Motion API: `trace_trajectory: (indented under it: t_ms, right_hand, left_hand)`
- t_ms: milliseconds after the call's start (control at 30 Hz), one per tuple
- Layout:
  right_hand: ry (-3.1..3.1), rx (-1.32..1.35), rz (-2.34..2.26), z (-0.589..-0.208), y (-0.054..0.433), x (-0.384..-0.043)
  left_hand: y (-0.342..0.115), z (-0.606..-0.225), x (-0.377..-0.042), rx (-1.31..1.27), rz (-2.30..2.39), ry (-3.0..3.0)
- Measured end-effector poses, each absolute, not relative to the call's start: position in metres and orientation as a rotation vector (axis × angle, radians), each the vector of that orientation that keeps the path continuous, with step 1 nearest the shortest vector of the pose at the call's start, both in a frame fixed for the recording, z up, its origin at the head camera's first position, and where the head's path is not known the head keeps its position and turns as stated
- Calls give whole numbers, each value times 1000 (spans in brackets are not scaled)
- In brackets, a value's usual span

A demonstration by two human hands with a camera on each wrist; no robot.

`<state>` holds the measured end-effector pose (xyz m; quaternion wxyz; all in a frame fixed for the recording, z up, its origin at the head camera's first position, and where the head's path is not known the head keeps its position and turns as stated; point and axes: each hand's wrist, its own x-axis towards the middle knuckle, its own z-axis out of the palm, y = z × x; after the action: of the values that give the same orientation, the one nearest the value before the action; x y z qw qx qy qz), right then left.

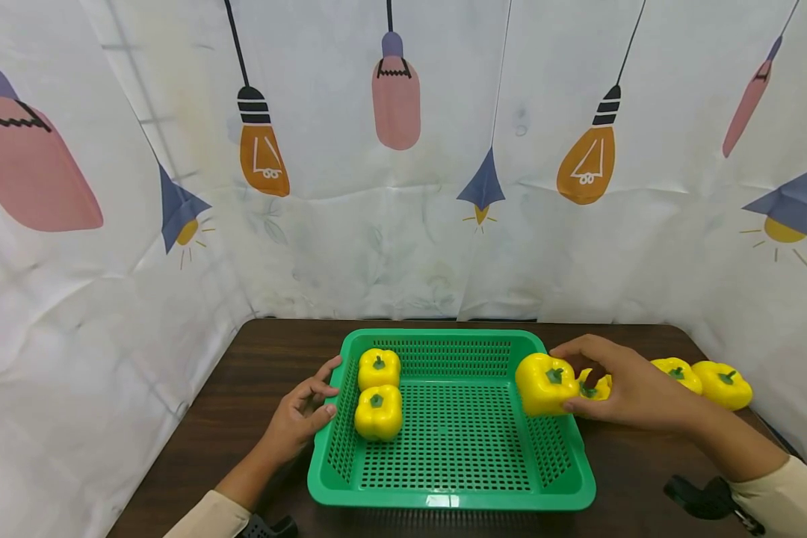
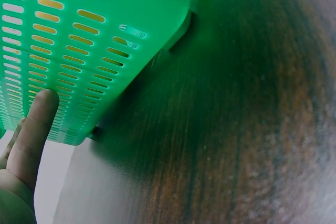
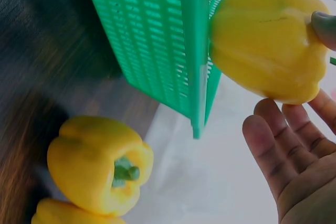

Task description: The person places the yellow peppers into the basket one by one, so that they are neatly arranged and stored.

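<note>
My right hand pinches a yellow bell pepper between thumb and fingertips, over the right rim of a green plastic basket. In the right wrist view the held pepper shows its smooth side, with the thumb on one side and fingertips on the other. Two more yellow peppers, a rear one and a front one, sit in the basket along its left wall. My left hand rests at the basket's left side. In the left wrist view a straight finger touches the slotted wall.
To the basket's right, more yellow peppers lie on the dark wooden table: one partly behind my right hand, another beyond it, and one farthest right. A white curtain printed with lamps hangs behind the table.
</note>
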<state>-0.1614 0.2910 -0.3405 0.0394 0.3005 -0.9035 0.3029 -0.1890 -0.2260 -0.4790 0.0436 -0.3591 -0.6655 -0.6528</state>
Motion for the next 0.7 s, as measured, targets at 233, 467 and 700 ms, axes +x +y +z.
trace_trajectory:
  t_ms: [233,467,700]
  right_hand:
    - [-2785,963,1020,-345,282,-164]
    - [-2827,994,1040,-347,273,-165]
    - [-2827,1019,1047,-352,264,-168]
  left_hand:
    - [-225,-477,-188,-1098,-2004,-2032]
    - [-225,-476,-189,-1136,-1983,-2004]
    - [-224,-475,-187,-1124,-1979,-2010]
